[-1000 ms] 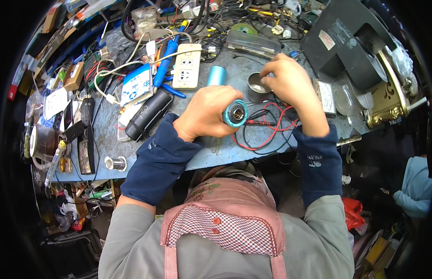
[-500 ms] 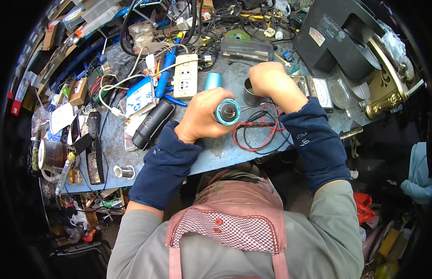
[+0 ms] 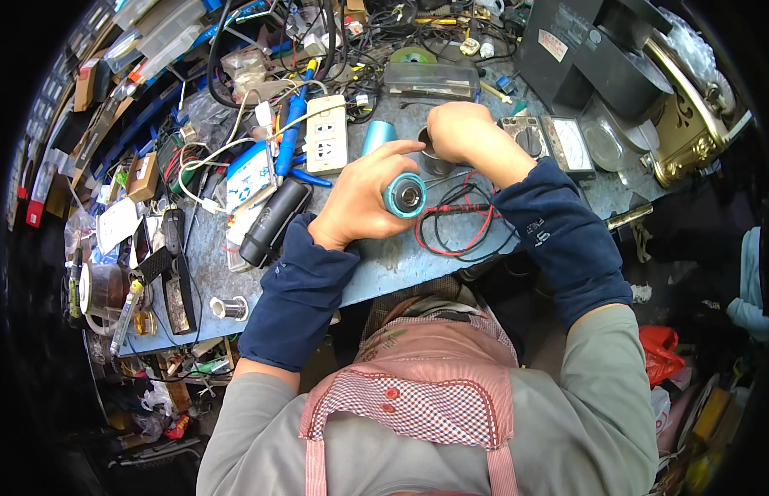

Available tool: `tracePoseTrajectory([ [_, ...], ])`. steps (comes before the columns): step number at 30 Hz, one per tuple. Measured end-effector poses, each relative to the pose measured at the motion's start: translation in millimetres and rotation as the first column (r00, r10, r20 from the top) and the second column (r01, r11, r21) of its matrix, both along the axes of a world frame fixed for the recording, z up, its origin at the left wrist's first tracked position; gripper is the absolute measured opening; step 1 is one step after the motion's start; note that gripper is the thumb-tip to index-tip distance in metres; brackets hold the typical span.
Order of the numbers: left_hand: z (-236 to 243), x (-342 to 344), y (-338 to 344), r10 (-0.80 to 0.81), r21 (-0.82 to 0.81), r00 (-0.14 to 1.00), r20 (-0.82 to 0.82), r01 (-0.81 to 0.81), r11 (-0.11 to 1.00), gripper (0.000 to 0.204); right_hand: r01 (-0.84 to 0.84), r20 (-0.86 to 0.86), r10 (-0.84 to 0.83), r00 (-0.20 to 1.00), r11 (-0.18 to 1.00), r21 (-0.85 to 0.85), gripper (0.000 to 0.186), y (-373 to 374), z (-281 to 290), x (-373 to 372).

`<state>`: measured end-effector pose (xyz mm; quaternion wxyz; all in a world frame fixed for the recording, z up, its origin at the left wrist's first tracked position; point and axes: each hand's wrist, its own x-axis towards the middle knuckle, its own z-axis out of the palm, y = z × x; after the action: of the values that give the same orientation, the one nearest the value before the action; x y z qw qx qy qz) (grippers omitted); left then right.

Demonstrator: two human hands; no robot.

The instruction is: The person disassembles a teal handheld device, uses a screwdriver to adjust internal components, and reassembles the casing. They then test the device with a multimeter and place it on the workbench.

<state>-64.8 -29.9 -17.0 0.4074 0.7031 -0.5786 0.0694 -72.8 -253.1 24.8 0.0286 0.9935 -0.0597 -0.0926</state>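
Note:
My left hand (image 3: 361, 198) is wrapped around a teal cylinder (image 3: 393, 198), whose round end with a dark ring and a hollow centre points up at me. Its index finger stretches toward a dark metal cup (image 3: 437, 163). Over that cup's rim, my right hand (image 3: 463, 132) is curled with its fingertips down at the opening; whatever they hold is hidden. Just beyond my left hand stands a light blue cylinder (image 3: 379, 135). Red and black test leads (image 3: 460, 221) lie coiled on the bench beside the cup.
A white power strip (image 3: 326, 136), a blue soldering iron (image 3: 292, 124) and a black cylindrical case (image 3: 275, 223) lie to the left. An analog meter (image 3: 568, 147) and a big black appliance (image 3: 579, 62) stand at right. A solder spool (image 3: 229, 308) sits near the front edge.
My right hand has shifted slightly left, nearer my left hand. My left index finger has extended toward the cup, and the teal cylinder is tilted a little differently. The view has shifted slightly.

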Motion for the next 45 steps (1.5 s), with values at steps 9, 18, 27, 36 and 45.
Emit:
tracePoseTrajectory([
  [9, -5.6, 2.3, -3.9, -0.034, 0.104, 0.999, 0.037, 0.030, 0.994, 0.053, -0.030, 0.184, -0.008, 0.983, 0.980, 0.199, 0.027, -17.4, -11.1, -4.9],
  [18, -7.0, -2.8, -8.6, -0.009, 0.150, 0.997, 0.072, -0.002, 0.989, 0.051, -0.168, 0.520, -0.069, 0.851, 0.903, 0.395, 0.021, -27.1, -21.0, -24.2],
  [27, -6.9, 4.7, -5.8, 0.148, -0.144, 0.982, -0.114, -0.164, 0.976, 0.053, -0.437, 0.711, -0.300, 0.636, 0.620, 0.652, 0.029, -42.0, -54.3, -16.7],
  [36, -11.3, 13.8, -2.7, 0.177, -0.118, 0.970, -0.168, -0.198, 0.973, 0.056, -0.531, 0.468, -0.407, 0.785, -0.050, 0.846, 0.018, 0.7, -37.0, -44.5],
  [45, -14.1, 14.7, 1.5, 0.160, -0.182, 0.946, -0.283, -0.217, 0.959, 0.057, -0.824, 0.857, 0.149, 0.493, 0.396, 0.405, 0.028, 17.0, -31.0, -53.3],
])
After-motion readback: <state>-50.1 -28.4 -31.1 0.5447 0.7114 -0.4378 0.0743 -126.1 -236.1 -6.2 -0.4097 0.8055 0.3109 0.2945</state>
